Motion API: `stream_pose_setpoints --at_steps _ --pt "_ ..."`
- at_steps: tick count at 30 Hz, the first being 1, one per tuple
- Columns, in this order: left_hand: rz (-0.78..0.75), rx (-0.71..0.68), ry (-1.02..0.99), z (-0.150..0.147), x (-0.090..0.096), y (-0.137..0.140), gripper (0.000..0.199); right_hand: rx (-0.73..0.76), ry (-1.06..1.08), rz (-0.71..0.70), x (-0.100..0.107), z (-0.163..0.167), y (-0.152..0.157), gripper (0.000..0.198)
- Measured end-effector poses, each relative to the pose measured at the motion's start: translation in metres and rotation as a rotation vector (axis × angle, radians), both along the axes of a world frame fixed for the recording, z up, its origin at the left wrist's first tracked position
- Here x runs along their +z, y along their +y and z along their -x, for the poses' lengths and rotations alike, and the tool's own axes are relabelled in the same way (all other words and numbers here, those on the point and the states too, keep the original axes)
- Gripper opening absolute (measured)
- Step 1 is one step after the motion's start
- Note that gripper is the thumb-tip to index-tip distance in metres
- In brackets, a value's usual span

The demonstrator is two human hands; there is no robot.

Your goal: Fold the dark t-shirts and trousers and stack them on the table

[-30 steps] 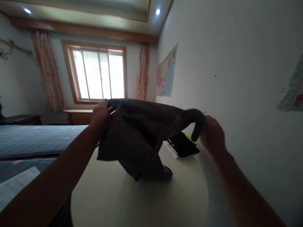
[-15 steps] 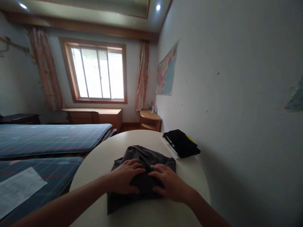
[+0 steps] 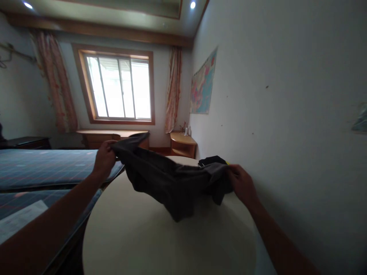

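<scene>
A dark grey garment (image 3: 169,183) hangs stretched in the air over the round white table (image 3: 137,233), sagging in the middle. Its exact kind cannot be made out. My left hand (image 3: 104,158) pinches its upper left corner, out past the table's left side. At the opposite end my right hand (image 3: 242,182) grips the cloth near the wall. Some loose folds droop below the right hand. Behind the garment, a folded black cloth (image 3: 213,159) with a bit of yellow shows only in part.
Two plaid mattresses (image 3: 57,164) lie to the left, with a paper sheet (image 3: 24,217) on the nearer one. A wall (image 3: 301,160) runs close along the right. Beyond the table stand a wooden desk (image 3: 97,141) and a corner shelf (image 3: 183,141).
The grey garment was crumpled on the table under both spread hands. Now both hands grip it, lifted off the table and pulled wide apart. It now partly covers the black cloth.
</scene>
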State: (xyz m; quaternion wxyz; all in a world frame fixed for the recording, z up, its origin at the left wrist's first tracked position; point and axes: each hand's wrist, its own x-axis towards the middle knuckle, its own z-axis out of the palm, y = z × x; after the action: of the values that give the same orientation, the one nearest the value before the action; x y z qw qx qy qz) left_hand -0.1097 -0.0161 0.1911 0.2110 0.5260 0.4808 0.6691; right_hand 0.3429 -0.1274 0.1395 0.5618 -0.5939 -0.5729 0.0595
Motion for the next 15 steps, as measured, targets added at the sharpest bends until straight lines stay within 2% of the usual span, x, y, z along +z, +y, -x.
stream_pose_setpoints --at_steps 2,3,6,9,10,12,13,15 --pt "0.028 -0.001 -0.101 0.010 0.015 0.006 0.043 0.009 0.180 0.011 0.009 -0.020 0.009 0.041" --pt "0.053 0.002 -0.080 0.012 0.018 0.007 0.043 0.029 0.208 0.044 0.010 -0.028 0.014 0.040" --pt "0.116 0.040 0.115 0.005 0.005 0.008 0.035 0.050 0.099 0.123 -0.002 -0.040 0.028 0.031" --pt "0.079 0.038 0.307 -0.019 -0.035 0.000 0.032 -0.026 -0.077 0.106 -0.027 -0.032 0.034 0.031" --pt "0.022 -0.014 0.454 -0.030 -0.052 -0.005 0.035 -0.013 -0.139 0.114 -0.036 -0.025 0.034 0.033" --pt "-0.035 -0.213 0.766 -0.052 -0.088 -0.020 0.045 0.094 -0.295 0.159 -0.055 -0.009 0.029 0.036" --pt "-0.016 -0.291 0.898 -0.063 -0.105 -0.030 0.050 0.152 -0.381 0.199 -0.065 -0.001 0.026 0.039" --pt "0.063 -0.404 1.121 -0.081 -0.135 -0.047 0.066 0.172 -0.532 0.312 -0.084 0.014 0.019 0.048"
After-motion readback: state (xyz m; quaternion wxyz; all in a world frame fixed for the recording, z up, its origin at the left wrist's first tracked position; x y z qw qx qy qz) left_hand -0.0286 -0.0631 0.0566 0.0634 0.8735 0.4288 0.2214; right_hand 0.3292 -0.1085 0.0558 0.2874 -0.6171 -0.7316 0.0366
